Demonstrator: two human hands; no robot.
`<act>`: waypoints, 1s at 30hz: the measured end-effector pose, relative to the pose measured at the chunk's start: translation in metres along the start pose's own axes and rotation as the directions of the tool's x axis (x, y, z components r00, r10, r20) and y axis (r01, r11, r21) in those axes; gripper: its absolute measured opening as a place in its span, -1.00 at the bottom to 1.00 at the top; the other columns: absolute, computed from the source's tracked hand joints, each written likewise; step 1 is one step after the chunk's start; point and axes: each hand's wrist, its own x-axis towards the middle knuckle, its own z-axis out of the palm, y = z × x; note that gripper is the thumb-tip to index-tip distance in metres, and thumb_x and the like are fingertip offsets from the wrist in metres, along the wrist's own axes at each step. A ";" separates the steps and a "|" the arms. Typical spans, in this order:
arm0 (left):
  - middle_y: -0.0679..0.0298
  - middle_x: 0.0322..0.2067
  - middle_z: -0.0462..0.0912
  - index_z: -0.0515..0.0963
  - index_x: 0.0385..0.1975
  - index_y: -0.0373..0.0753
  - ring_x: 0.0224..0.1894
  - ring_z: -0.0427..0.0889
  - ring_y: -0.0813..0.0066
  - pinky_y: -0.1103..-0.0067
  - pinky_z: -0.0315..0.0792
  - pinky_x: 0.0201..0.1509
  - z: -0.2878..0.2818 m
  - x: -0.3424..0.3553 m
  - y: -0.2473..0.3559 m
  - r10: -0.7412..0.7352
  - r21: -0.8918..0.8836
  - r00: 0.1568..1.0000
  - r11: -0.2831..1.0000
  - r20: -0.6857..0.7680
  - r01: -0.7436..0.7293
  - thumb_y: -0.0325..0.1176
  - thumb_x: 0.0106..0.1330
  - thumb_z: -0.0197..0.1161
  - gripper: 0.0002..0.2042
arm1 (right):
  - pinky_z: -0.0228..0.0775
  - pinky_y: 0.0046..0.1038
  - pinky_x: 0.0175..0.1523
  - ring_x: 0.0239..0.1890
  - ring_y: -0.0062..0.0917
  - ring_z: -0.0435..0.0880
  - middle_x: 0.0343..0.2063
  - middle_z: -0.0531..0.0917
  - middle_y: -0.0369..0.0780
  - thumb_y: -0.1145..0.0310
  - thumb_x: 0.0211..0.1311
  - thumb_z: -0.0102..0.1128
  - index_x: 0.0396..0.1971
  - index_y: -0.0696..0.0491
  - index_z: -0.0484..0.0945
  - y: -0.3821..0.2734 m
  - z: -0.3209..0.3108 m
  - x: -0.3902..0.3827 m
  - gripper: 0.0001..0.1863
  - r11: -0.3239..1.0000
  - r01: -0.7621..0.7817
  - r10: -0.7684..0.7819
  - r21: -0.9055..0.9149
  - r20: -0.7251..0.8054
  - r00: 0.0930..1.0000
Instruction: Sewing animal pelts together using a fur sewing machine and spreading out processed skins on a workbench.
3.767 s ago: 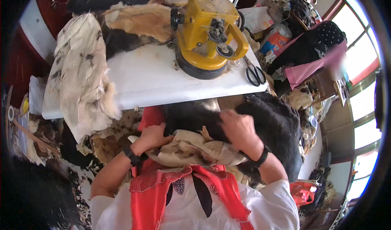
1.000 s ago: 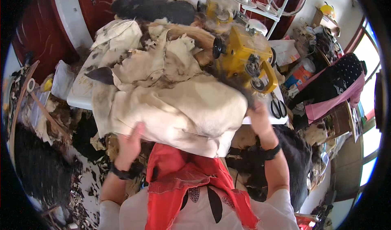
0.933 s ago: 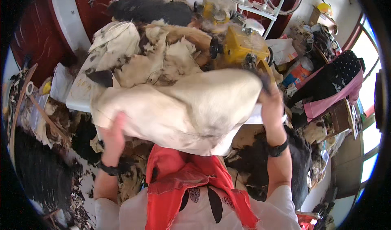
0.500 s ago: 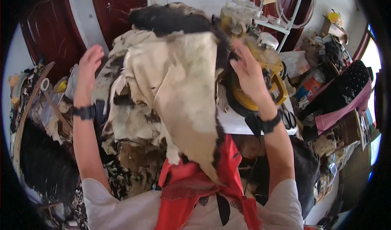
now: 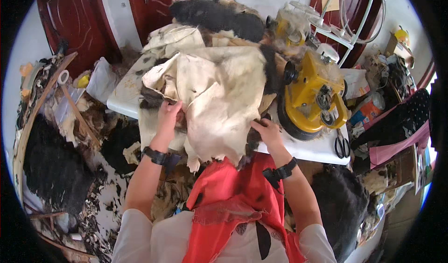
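A cream hide (image 5: 219,95) with dark fur at its edges lies spread over other skins on the white table (image 5: 312,151). My left hand (image 5: 170,116) grips its folded left edge. My right hand (image 5: 265,130) pinches the right edge near the lower corner. The hide's lower end hangs toward my red apron (image 5: 233,183). Just to the right of the hide stands a yellow machine (image 5: 310,95), with black scissors (image 5: 341,146) beside it.
A second machine (image 5: 291,30) and a pile of dark fur (image 5: 214,18) are at the back. A white rack (image 5: 331,30) stands behind. Scraps and planks (image 5: 35,104) heap up at left; black and pink clothing (image 5: 396,128) hangs at right.
Half a second ago both hands were raised and open beside the hide; they have come down onto its edges. The hide's lower point has risen from the apron and spread flatter.
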 end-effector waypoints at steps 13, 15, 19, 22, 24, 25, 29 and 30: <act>0.33 -0.37 0.58 0.30 0.29 -0.12 -0.46 0.53 0.59 0.65 0.44 -0.34 -0.124 0.086 0.018 0.365 0.153 0.929 0.923 -0.063 -0.352 -0.44 0.35 0.25 -0.49 | 0.34 -0.31 -0.30 -0.51 -0.24 0.40 -0.55 0.48 0.00 0.30 0.31 0.22 -0.34 0.20 0.49 -0.004 -0.068 -0.044 -0.76 0.903 0.189 -0.293 -0.385 -0.230 0.928; 0.29 -0.28 0.60 0.31 0.28 -0.10 -0.35 0.58 0.55 0.61 0.50 -0.21 -0.148 0.088 0.006 0.380 0.086 0.924 0.923 -0.038 -0.376 -0.42 0.37 0.24 -0.51 | 0.36 -0.37 -0.23 -0.40 -0.42 0.54 -0.46 0.59 -0.06 0.29 0.38 0.18 -0.27 0.20 0.52 0.000 -0.061 -0.051 -0.76 0.967 0.187 -0.232 -0.171 -0.301 0.925; 0.22 0.19 0.42 0.30 0.28 -0.22 0.19 0.44 0.41 0.32 0.39 0.25 -0.072 0.002 -0.030 0.278 -0.123 0.942 0.945 -0.187 -0.304 -0.20 0.44 0.20 -0.52 | 0.53 -0.50 -0.18 -0.28 -0.54 0.66 -0.25 0.69 -0.27 0.24 0.45 0.13 0.01 0.13 0.53 0.005 -0.049 -0.084 -0.69 0.773 -0.091 0.163 0.628 -0.058 0.985; 0.28 0.16 0.41 0.32 0.28 -0.23 0.08 0.46 0.44 0.35 0.45 0.12 -0.049 -0.058 -0.085 0.143 -0.024 0.981 0.990 0.133 -0.141 -0.31 0.50 0.13 -0.60 | 0.52 -0.60 -0.33 -0.40 -0.64 0.64 -0.26 0.69 -0.28 0.44 0.31 0.30 0.06 0.18 0.48 0.009 -0.041 -0.106 -0.64 0.853 -0.171 0.150 0.493 0.084 0.985; 0.34 -0.04 0.48 0.45 0.10 -0.23 -0.11 0.47 0.53 0.44 0.45 -0.03 -0.011 -0.091 -0.087 -0.141 -0.265 0.979 0.948 0.146 0.176 -0.33 0.47 0.17 -0.72 | 0.51 -0.61 -0.37 -0.40 -0.67 0.61 -0.28 0.68 -0.30 0.44 0.28 0.35 0.06 0.18 0.49 0.019 -0.032 -0.104 -0.61 0.906 0.002 -0.011 0.424 0.019 1.000; 0.34 -0.06 0.52 0.49 0.07 -0.23 -0.10 0.48 0.54 0.46 0.45 -0.03 -0.005 -0.093 -0.085 -0.161 -0.150 0.965 0.970 0.206 0.193 -0.32 0.45 0.18 -0.73 | 0.52 -0.59 -0.39 -0.39 -0.69 0.59 -0.27 0.68 -0.29 0.36 0.30 0.34 0.05 0.17 0.51 0.013 -0.029 -0.104 -0.62 0.916 -0.023 0.041 0.401 -0.036 0.998; 0.30 -0.14 0.64 0.58 -0.03 -0.25 -0.09 0.57 0.52 0.51 0.44 0.00 0.001 -0.095 -0.066 -0.181 0.427 0.919 0.904 0.350 0.015 -0.32 0.40 0.22 -0.77 | 0.55 -0.56 -0.37 -0.33 -0.64 0.62 -0.24 0.68 -0.29 0.32 0.41 0.18 -0.03 0.17 0.59 0.016 -0.047 -0.090 -0.73 0.821 -0.060 0.197 0.567 -0.182 0.963; 0.26 -0.15 0.66 0.59 -0.05 -0.28 -0.10 0.59 0.51 0.52 0.45 0.01 -0.003 -0.099 -0.056 -0.108 0.250 0.953 0.968 0.284 0.035 -0.33 0.39 0.22 -0.77 | 0.55 -0.55 -0.35 -0.33 -0.63 0.63 -0.24 0.69 -0.30 0.35 0.42 0.15 -0.05 0.18 0.60 0.015 -0.056 -0.089 -0.75 0.774 0.010 0.198 0.634 -0.256 0.946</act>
